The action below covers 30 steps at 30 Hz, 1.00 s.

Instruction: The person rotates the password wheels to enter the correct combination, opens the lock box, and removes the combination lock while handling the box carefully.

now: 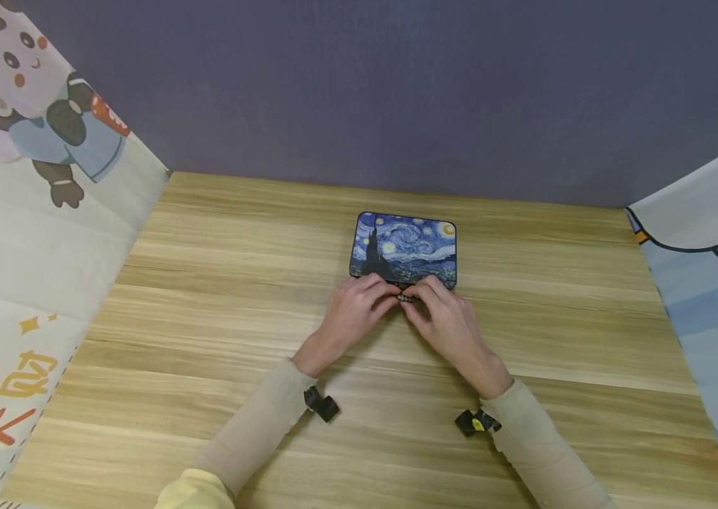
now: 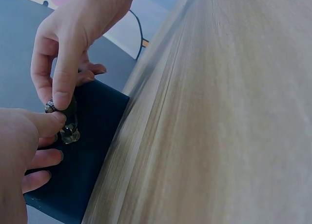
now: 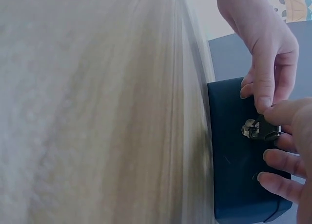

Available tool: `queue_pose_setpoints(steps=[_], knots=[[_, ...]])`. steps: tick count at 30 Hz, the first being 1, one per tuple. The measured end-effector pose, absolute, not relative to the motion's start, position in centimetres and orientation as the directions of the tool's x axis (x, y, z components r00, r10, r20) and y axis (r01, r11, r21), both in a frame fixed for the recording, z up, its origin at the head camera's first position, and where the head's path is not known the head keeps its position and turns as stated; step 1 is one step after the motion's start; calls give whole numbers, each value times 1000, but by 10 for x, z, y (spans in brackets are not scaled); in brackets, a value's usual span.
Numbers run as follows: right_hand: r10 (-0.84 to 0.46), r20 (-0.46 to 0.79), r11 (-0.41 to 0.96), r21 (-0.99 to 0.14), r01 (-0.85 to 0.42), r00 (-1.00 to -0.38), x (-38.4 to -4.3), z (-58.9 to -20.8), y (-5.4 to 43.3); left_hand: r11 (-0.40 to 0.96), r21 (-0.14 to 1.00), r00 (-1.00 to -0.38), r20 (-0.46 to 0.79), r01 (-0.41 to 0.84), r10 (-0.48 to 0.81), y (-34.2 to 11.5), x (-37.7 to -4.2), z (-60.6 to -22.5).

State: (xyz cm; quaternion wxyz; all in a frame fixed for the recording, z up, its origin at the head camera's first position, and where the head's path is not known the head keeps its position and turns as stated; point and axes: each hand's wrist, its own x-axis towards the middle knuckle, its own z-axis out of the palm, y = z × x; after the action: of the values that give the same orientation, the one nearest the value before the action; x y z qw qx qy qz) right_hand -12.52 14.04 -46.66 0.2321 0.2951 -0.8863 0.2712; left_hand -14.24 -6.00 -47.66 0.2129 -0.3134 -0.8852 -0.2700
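Note:
A box (image 1: pixel 405 244) with a swirling blue night-sky picture on its lid stands on the table. Its dark side (image 2: pixel 92 136) carries a metal latch (image 3: pixel 248 129). At the latch is a small dark padlock (image 3: pixel 269 130), with what look like number dials (image 1: pixel 405 297) along it. My left hand (image 1: pixel 355 311) pinches the padlock from the left between thumb and fingers. From the other side my right hand (image 1: pixel 451 325) pinches it too, the thumbs nearly meeting. Several fingers of each hand lie against or near the box, and they partly hide the padlock.
The wood-grain table (image 1: pixel 238 268) spreads around the box. A dark blue-grey panel (image 1: pixel 397 92) rises behind it. Printed cartoon sheets (image 1: pixel 34 247) border the left and right sides. Black straps (image 1: pixel 321 404) hang at both wrists.

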Motion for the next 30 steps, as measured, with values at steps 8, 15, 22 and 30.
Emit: queue_pose_setpoints(steps=[8,15,22,30], knots=[[-394,561,681,-353,-641,-728,-125,-465,140,656,345,-711,548,671,439,-60,-142,-476],[-396,560,678,-356,-643,-728,-125,-464,140,653,348,-712,547,672,441,-60,-143,-475],[-399,553,680,-357,-641,-732,-125,-463,141,655,344,-711,547,673,443,-60,-142,-474],[-397,553,683,-356,-638,-733,-125,-463,141,661,342,-716,539,668,444,-60,-142,-473]])
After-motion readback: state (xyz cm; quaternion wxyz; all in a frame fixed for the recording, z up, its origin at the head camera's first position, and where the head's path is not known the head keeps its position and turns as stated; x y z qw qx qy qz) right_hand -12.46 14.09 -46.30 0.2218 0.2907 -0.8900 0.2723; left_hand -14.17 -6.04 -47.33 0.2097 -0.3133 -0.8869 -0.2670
